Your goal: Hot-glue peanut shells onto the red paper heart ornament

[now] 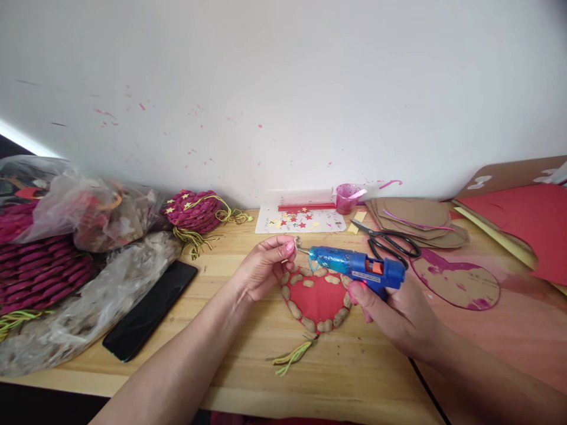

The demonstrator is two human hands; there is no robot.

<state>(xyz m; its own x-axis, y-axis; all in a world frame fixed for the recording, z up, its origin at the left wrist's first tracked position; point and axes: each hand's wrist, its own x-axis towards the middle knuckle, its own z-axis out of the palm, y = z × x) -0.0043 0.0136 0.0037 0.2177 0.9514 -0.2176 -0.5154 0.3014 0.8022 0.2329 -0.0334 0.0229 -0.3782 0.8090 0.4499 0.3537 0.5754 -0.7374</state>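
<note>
My left hand [269,264] pinches a small peanut [298,242] between thumb and fingertips. My right hand [390,304] is wrapped round the handle of a blue glue gun [349,267], whose metal nozzle points left and is at the peanut; whether they touch is hard to tell. Beneath both hands lies a red heart shape [316,301] on the wooden table [239,378]. Peanuts [309,323] run round its edge, and a few sit inside near the top. A yellow-green tassel [295,355] extends from its lower tip.
Black scissors [392,237], cardboard pieces [411,215] and a pink-edged cardboard shape [460,280] lie right. Star stickers [302,224] and a pink cup [346,199] stand behind. A phone [150,310], plastic bags [115,283] and magenta woven pieces [195,211] occupy the left. A cable [427,389] trails front right.
</note>
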